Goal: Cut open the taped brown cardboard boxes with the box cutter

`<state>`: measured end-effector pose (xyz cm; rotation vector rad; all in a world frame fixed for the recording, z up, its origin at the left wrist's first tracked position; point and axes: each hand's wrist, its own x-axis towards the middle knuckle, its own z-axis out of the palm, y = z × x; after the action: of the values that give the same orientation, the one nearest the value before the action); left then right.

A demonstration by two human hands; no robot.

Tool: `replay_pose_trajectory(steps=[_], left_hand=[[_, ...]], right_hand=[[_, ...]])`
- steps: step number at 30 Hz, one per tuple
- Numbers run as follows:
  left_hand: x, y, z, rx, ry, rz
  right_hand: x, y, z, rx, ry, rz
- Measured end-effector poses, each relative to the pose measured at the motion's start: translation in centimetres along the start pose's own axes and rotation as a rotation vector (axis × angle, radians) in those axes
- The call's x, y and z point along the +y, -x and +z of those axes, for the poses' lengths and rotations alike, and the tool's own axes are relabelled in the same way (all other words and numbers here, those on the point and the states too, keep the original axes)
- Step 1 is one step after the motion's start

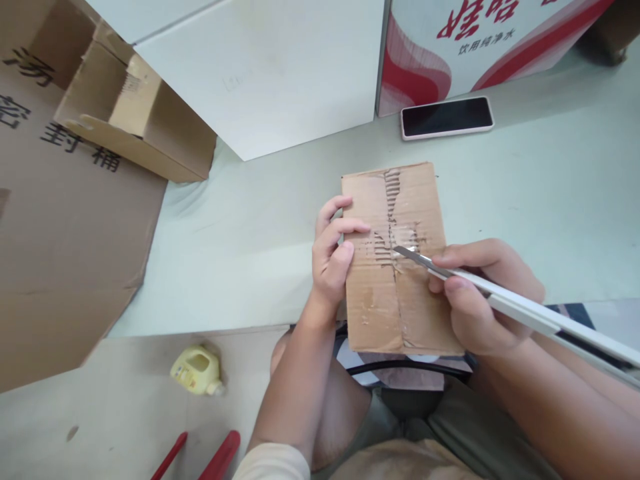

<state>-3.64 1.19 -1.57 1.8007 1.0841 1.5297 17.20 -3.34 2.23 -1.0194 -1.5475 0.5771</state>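
Observation:
A small brown cardboard box [370,300] lies at the near edge of the table, its top face torn in places along the middle seam. My left hand [335,250] grips its left side, with fingers resting on the top and edge. My right hand [487,293] is closed around a white utility knife [525,310]. The knife's blade extends out, and its tip sits at the seam near the centre of the box, by a strip of clear tape [404,238]. Part of the right palm is hidden behind the knife.
A phone [447,119] lies beyond the box, before a red-and-white carton [420,73]. White boxes [280,73] stand at the back. Large brown cardboard [75,233] and an open carton [175,133] occupy the left. A yellow jug [197,370] and red handles [220,457] are below the table edge.

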Motion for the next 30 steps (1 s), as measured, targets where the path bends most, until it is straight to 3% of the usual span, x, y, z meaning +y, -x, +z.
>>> replay_pose_trajectory(steps=[30], left_hand=[[0.02,0.03,0.03,0.008,-0.010,-0.007]], right_hand=[[-0.01,0.03,0.01,-0.006,0.008,0.026]])
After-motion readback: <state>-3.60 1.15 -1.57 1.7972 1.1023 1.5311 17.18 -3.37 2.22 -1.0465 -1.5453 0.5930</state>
